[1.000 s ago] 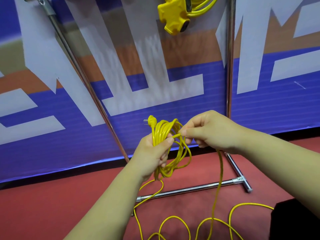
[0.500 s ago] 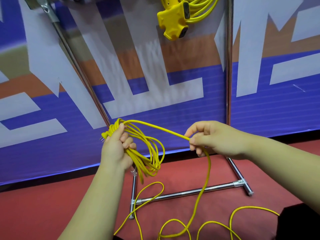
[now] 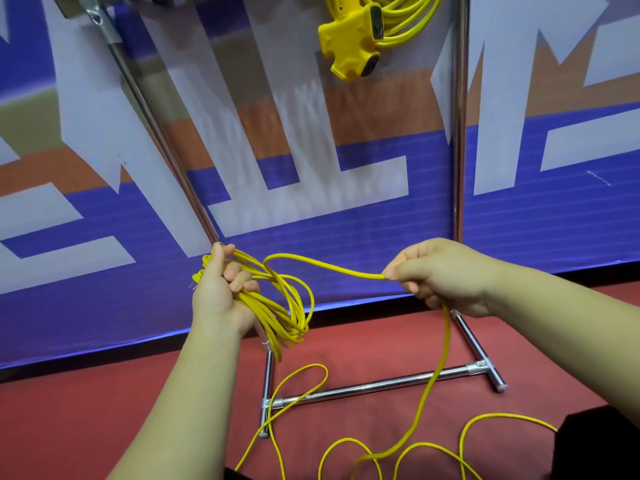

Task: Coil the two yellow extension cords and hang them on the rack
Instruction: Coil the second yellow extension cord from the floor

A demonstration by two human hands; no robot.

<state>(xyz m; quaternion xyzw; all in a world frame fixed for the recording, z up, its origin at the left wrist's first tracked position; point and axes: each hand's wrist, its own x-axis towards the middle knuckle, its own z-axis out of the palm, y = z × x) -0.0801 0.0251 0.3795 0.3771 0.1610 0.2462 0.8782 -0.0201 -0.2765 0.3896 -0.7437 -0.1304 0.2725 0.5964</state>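
Observation:
My left hand (image 3: 221, 292) grips a bundle of yellow cord loops (image 3: 277, 306), which hang below the palm. From that bundle a strand runs right to my right hand (image 3: 440, 275), which pinches it between thumb and fingers. The cord then drops from my right hand to the red floor, where its loose length (image 3: 426, 396) lies in curls. A second yellow cord (image 3: 398, 15), coiled, hangs at the top of the metal rack (image 3: 459, 140) with its yellow socket block (image 3: 349, 43) dangling below it.
The rack's chrome uprights and base bar (image 3: 367, 388) stand on the red floor in front of a blue, white and orange banner (image 3: 554, 220). Loose cord crosses the base bar. A dark object (image 3: 602, 445) sits at the lower right corner.
My hands were together at the coil; they have moved apart. The left hand carried the bundle leftwards, and the right hand drew a strand out to the right, sliding along the cord.

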